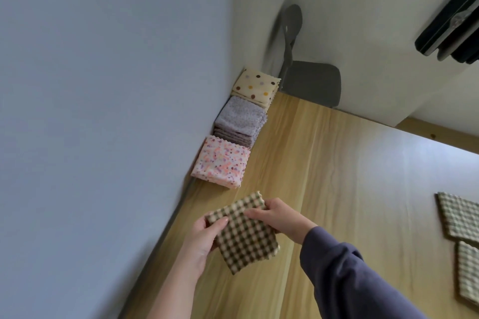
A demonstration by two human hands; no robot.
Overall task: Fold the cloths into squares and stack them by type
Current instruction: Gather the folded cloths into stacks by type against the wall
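Gripping folded checked cloth (246, 237) w/ both: left hand (203, 239) thumb on top, right hand (278, 217) pinching far edge.

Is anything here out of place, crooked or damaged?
Nothing stands out. The polka-dot stack, purple stack and pink stack sit in a tidy row along the wall. The left hand and right hand hold the folded brown checked cloth. Two green checked cloths lie flat at the right edge, apart from the stacks.
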